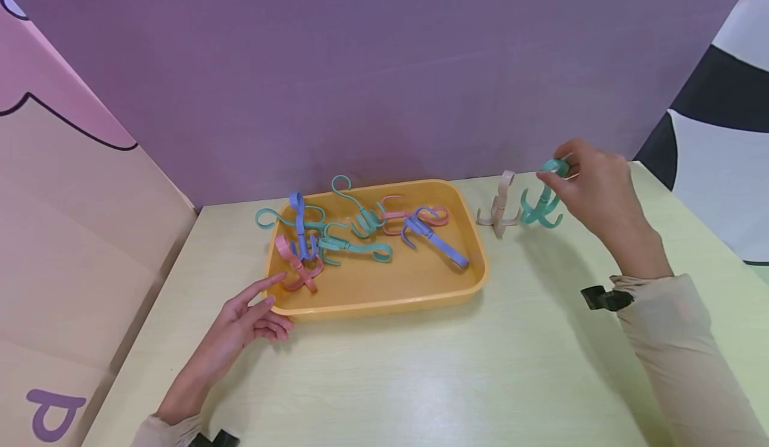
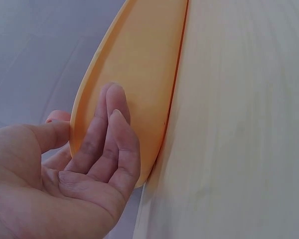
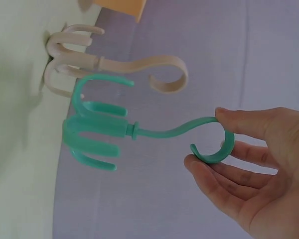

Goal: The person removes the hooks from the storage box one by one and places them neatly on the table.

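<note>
On the right, my right hand (image 1: 601,190) pinches the curled top of a green claw hook (image 3: 97,127); its several prongs point back up around the stem. The hook is upright near the tabletop; whether its base touches cannot be told. Close beside it a beige claw hook (image 1: 499,208) stands upright on the table. My left hand (image 1: 237,320) is at the front left corner of a yellow tray (image 1: 384,285), its thumb and forefinger at the rim and the other fingers loosely bent outside the wall (image 2: 144,74). Nearest the forefinger, inside the tray, is a pink claw hook (image 1: 300,273).
Several more claw hooks lie jumbled in the tray, among them a blue hook (image 1: 435,239) and a green hook (image 1: 354,247). One green loop (image 1: 264,218) juts over the left rim. A purple panel (image 1: 384,87) rises behind the pale table (image 1: 390,373).
</note>
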`<state>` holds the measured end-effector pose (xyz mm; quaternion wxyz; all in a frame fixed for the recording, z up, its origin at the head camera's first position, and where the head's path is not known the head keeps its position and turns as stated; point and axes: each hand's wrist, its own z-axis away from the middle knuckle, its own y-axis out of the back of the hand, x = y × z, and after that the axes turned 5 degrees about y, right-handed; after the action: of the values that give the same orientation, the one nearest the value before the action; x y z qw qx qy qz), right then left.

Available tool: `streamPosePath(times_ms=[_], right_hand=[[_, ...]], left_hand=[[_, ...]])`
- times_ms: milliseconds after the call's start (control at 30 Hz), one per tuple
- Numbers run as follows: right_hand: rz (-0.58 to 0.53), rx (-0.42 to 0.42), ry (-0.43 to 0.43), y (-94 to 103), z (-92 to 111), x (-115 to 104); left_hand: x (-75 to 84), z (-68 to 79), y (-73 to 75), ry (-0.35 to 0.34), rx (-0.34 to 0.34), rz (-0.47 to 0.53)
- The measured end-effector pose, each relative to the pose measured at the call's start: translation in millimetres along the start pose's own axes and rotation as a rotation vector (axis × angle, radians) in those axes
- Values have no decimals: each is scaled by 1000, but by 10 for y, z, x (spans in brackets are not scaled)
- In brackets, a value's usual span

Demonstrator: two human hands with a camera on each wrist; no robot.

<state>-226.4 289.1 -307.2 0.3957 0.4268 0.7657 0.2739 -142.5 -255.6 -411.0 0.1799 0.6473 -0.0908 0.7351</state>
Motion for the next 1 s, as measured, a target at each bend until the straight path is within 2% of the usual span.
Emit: streamPosePath(times_ms=[267,433,733,1000], right_hand=[[22,40,2,-71,-5,85],[31,13,-19,-157,-7,139],[59,-9,0,-303,12,242],[77,-23,-2,-289,18,270]], left_hand=[[-3,3,1,-9,-5,0],[0,-1,-1,0,3,-2],[2,-2,-4,3,4,-11],[2,0,-4,4,6,-13]])
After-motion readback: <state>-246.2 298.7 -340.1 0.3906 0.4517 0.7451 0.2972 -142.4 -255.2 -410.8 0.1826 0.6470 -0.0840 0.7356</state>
